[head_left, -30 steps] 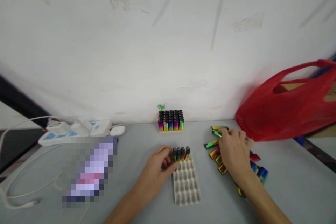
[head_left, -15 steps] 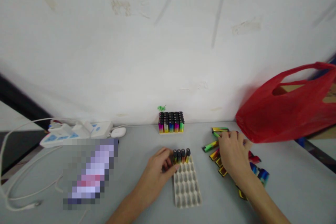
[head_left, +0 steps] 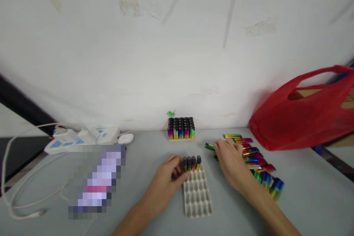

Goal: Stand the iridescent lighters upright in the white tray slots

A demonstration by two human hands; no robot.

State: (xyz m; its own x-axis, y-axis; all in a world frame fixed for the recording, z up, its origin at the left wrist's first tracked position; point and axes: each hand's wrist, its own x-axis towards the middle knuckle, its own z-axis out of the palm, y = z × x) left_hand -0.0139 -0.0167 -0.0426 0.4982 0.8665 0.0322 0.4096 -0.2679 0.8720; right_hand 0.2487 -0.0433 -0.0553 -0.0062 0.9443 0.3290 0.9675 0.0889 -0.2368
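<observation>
My left hand (head_left: pixel 169 175), fingers curled, grips the top left edge of a white lighter tray (head_left: pixel 197 195) with rows of oval slots. Several lighters (head_left: pixel 194 163) with black tops stand upright in the tray's far row, close to my left fingertips. To the right, my right hand (head_left: pixel 229 158) is closed on a green lighter (head_left: pixel 209 147) whose end sticks out to the left of the fingers. Beneath and beyond that hand lies a spread of shiny coloured lighters (head_left: pixel 258 160), partly hidden by the hand and forearm.
A full block of upright lighters (head_left: pixel 181 129) stands by the wall. A red plastic bag (head_left: pixel 301 118) sits at the right. On the left are a white power strip (head_left: pixel 83 140), a white earbud case (head_left: pixel 125 139), a blurred-out flat object (head_left: pixel 96 184) and a looped white cable (head_left: pixel 11 191).
My right hand has moved left, off the pile toward the tray, with the green lighter in it. More of the loose lighters now show. My left hand has stayed at the tray.
</observation>
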